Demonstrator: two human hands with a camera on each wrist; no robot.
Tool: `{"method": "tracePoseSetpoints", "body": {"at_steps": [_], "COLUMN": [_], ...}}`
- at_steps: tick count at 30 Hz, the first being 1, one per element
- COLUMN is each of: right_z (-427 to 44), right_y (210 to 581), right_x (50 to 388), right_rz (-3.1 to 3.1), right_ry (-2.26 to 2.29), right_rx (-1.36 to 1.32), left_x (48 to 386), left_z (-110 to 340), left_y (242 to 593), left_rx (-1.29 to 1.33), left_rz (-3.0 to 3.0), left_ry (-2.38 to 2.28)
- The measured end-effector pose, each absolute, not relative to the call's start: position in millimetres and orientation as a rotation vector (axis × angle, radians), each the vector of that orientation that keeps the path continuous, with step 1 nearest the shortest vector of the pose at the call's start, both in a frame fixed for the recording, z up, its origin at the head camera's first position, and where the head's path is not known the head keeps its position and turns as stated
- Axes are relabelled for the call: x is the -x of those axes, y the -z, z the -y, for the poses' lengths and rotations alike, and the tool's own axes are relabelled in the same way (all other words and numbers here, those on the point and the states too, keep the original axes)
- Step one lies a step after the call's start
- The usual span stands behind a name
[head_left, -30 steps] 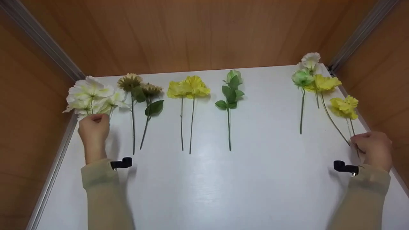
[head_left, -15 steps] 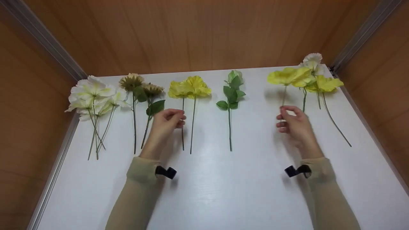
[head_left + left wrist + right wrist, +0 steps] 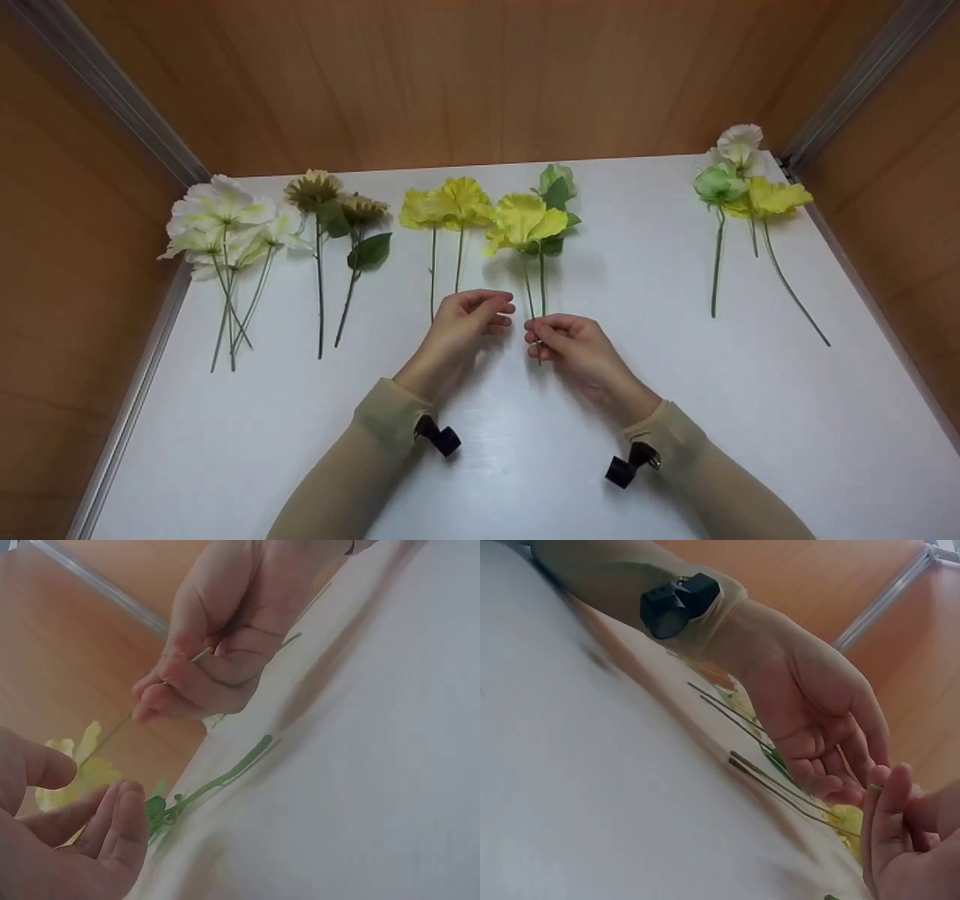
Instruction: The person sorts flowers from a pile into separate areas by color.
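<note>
My right hand (image 3: 574, 345) pinches the lower stem of a yellow flower (image 3: 525, 221), raised above the table with its bloom in front of the green rose (image 3: 556, 184). Just left of that stem is my left hand (image 3: 472, 319), its thumb and fingers apart and nothing between them. In the left wrist view the gap shows between the left thumb (image 3: 56, 769) and fingers, while the right hand (image 3: 217, 637) holds the thin stem. The left hand (image 3: 472, 319) partly covers the stems of two yellow flowers (image 3: 454, 204) lying behind it.
White flowers (image 3: 225, 217) lie in a cluster at the far left, beside two beige flowers (image 3: 313, 191) with dark leaves. At the right lie a pale green flower (image 3: 718, 184), a yellow flower (image 3: 780, 196) and a white one (image 3: 741, 142). Wooden walls (image 3: 480, 82) enclose the white table (image 3: 480, 480).
The right hand has picked up the yellow flower at the right and carried it to the middle. The left hand has left the white flowers and moved right, beside the right hand.
</note>
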State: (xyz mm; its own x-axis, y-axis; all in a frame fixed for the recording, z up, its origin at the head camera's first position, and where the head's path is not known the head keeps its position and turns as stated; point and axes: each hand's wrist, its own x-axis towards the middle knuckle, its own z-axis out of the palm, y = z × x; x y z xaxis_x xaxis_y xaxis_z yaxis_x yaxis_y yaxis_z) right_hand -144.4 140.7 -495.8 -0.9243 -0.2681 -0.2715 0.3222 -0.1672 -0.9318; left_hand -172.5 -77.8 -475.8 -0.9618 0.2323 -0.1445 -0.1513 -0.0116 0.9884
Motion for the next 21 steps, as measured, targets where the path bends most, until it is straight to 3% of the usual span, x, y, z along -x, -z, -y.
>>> {"method": "tracePoseSetpoints", "body": {"at_steps": [21], "right_z": [-124.0], "right_y": [500.7], "right_x": [124.3], "right_rz": [-1.695], "right_ry": [2.066], "right_rx": [0.173], "left_x": [168.7], "left_z": [74.6], "left_y": [473.5], "left_rx": [-0.071], "left_rz": [-1.935], "left_ry": [-2.085]}}
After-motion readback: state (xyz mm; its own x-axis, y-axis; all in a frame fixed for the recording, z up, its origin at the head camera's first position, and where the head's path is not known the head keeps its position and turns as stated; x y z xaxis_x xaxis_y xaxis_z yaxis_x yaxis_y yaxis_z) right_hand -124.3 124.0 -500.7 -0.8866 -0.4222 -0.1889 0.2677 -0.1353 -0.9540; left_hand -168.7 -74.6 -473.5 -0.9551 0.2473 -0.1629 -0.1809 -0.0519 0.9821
